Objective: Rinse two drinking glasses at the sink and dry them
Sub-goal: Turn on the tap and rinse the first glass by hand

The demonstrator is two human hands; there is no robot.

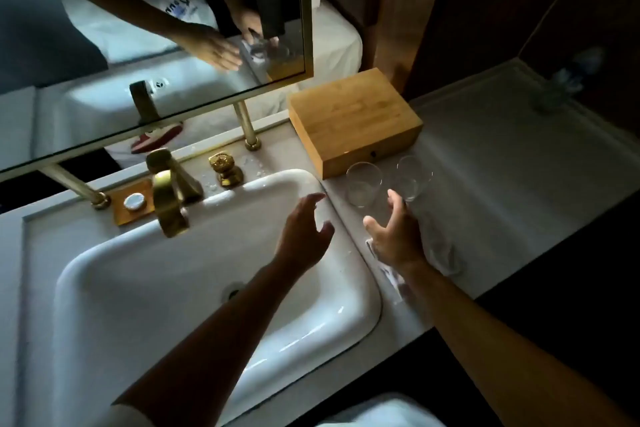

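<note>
A: Judging progress from the head view: both glasses stand upright on the counter [502, 156], just right of the sink [214, 315]. The near glass [363, 184] sits closest to the sink rim, the far glass [414, 177] just beside it, farther from the sink. Both are right in front of the wooden box [353, 121].

B: Hands?

A: Left hand [304, 229] hovers over the sink's right rim, fingers spread and relaxed, holding nothing. Right hand [394, 236] is over the counter beside the sink, fingers loosely extended; fingertips reach the base of the far glass. Touching or just short of it, cannot tell. No closed grasp on either glass.

B: Cloth?

A: A crumpled whitish cloth [440, 253] lies on the counter under and beside the right hand, right of the sink. Looks like the drying cloth, my guess.

B: So done or not?

A: Likely late stage. No water runs from the brass faucet [166, 198], droplets lie by the tap handle [225, 166] behind the sink, and the basin looks wet. Whether both glasses are dried, cannot tell; too dim.

B: Contents?

A: Both glasses look empty, no liquid visible. Sink basin holds no standing water, drain visible. Wooden box is closed, contents hidden. A small brass tray [133, 203] left of the faucet holds a round white item, maybe a cap.
</note>
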